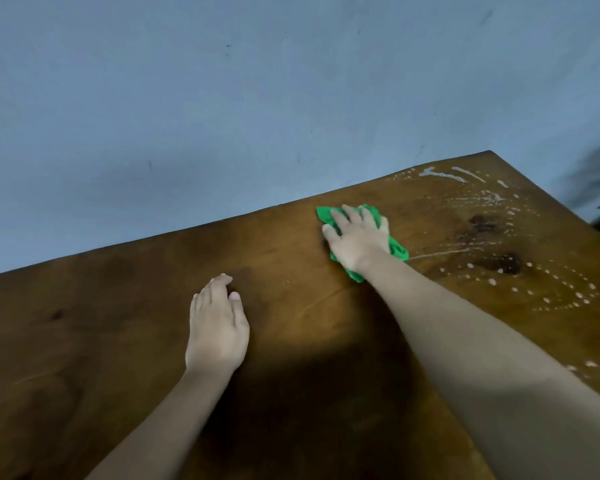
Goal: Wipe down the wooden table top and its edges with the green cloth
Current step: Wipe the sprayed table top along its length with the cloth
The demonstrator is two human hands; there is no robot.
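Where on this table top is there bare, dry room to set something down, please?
The table top is bare and dry left of the left hand, out to the wall-side edge, and in the shadowed patch right of that hand. The right side is taken: the right hand presses the green cloth, with white droplets beyond it.

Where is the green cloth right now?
In the head view, the green cloth lies under the right hand on the wooden table top, right of centre near the far edge, just left of the white spray droplets.
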